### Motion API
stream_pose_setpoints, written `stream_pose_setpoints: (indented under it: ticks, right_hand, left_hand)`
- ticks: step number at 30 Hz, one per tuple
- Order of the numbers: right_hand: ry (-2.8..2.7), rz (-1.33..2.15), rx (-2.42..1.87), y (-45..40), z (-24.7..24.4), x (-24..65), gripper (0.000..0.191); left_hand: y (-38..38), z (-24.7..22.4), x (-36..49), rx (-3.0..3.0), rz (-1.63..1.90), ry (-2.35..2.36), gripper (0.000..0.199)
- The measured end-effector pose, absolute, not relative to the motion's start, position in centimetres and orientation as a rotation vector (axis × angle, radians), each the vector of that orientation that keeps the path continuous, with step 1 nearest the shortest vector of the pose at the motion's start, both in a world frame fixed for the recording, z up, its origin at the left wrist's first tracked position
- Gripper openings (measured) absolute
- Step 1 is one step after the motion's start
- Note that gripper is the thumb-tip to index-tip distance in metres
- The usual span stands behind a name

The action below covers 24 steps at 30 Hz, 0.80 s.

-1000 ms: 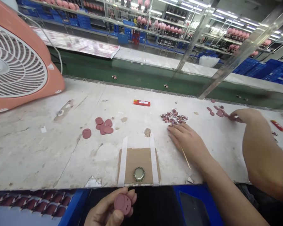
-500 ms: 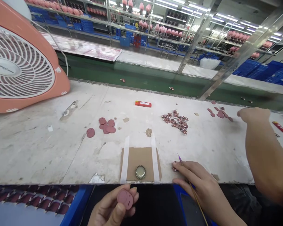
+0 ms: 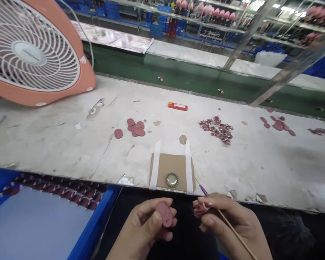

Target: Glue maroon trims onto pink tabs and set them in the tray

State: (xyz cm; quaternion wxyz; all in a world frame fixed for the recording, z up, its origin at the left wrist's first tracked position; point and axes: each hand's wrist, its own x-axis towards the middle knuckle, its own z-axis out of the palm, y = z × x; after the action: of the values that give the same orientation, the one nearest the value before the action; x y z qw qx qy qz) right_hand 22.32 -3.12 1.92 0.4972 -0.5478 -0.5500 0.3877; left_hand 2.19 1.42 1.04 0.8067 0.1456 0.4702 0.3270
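Observation:
My left hand [image 3: 148,225] is closed, its thumb and fingers pinching a dusky-pink oval disc [image 3: 164,214] with small dark holes or marks near one end. To its right, my right hand [image 3: 229,220] is closed on a small maroon piece with pale trim [image 3: 200,208]. It also grips a thin wooden stick [image 3: 237,234] with a purple section and a fine pointed tip. Both hands are just in front of the table edge. Beyond them, an upturned bottle cap [image 3: 172,180] lies on a taped-down cardboard square [image 3: 173,164].
Loose pink discs [image 3: 135,128] and a pile of small maroon pieces [image 3: 218,130] lie on the worn white table [image 3: 70,151]. A red lighter [image 3: 178,106] is farther back. An orange fan [image 3: 70,39] stands left, above a blue tray [image 3: 92,224] of maroon parts. A green channel [image 3: 189,81] runs behind.
My right hand has come off the table toward my left hand, with the small maroon piece and the stick. Another person's arm at the right has withdrawn. The whole view has shifted.

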Motion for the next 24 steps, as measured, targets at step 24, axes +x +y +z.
stream_pose_setpoints:
  ticks: [24]
  right_hand:
    - [-1.793, 0.932, -1.278, 0.2, 3.8, 19.8, 0.014]
  left_hand:
    - [1.5, 0.6, 0.7, 0.216, 0.606, 0.835, 0.028]
